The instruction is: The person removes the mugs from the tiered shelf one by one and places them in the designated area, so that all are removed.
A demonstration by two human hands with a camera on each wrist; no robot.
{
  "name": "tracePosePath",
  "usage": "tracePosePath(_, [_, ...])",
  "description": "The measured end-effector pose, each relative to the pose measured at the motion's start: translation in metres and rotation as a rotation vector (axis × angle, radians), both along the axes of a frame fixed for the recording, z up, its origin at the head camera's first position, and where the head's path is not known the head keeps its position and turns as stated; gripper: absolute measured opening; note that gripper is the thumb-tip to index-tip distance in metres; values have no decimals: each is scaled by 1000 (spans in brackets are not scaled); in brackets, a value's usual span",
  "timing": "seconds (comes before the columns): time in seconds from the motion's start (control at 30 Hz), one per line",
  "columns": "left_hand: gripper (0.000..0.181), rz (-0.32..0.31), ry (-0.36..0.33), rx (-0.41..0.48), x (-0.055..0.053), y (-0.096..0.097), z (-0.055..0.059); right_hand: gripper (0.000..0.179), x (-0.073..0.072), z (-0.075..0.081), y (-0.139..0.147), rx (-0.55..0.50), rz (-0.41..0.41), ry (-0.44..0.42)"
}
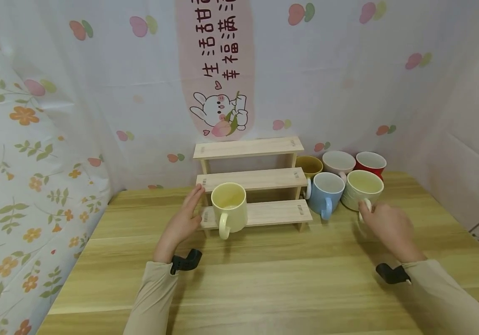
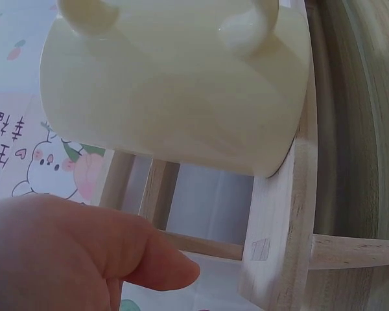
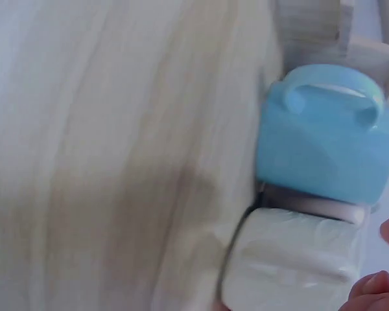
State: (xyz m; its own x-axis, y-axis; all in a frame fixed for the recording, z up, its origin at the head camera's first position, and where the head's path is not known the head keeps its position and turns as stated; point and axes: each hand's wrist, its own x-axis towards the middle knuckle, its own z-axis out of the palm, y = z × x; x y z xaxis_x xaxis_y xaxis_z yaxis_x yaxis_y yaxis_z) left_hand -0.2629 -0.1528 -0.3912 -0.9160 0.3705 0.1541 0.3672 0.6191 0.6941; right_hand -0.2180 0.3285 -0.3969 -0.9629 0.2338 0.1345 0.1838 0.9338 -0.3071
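My left hand (image 1: pixel 181 225) is at the left end of a three-tier wooden shelf (image 1: pixel 260 179), its fingertips right at the middle tier. Beside it, a pale yellow mug (image 1: pixel 229 209) sits on the bottom tier, handle toward me; the left wrist view shows the thumb (image 2: pixel 162 262) apart from that mug. On the right, my right hand (image 1: pixel 390 228) reaches over the handle of a pale green mug (image 1: pixel 362 188). In the right wrist view, its thumb and fingers (image 3: pixel 376 295) are spread apart near that mug's upper edge. A light blue mug (image 1: pixel 327 193) stands just left of it.
Behind the blue and green mugs stand a mustard mug (image 1: pixel 309 165), a pale pinkish mug (image 1: pixel 338 163) and a red mug (image 1: pixel 371 163), close together right of the shelf. A printed cloth (image 1: pixel 348 83) hangs behind the wooden table (image 1: pixel 289 274).
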Motion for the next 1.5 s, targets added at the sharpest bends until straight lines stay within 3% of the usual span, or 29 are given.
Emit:
tracePosePath(0.37, [74, 1, 15, -14, 0, 1, 2, 49, 13, 12, -16, 46, 58, 115])
tracePosePath(0.63, [75, 0, 1, -2, -1, -1, -1, 42, 18, 16, -42, 44, 138, 142])
tracePosePath(1.07, [74, -8, 13, 14, -1, -1, 0, 47, 27, 21, -90, -18, 223, 100])
tracePosePath(1.23, [74, -5, 6, 19, -1, -1, 0, 45, 29, 19, -111, 16, 266, 143])
tracePosePath(1.5, [75, 0, 5, 19, 0, -1, -1, 50, 29, 16, -147, 45, 365, 120])
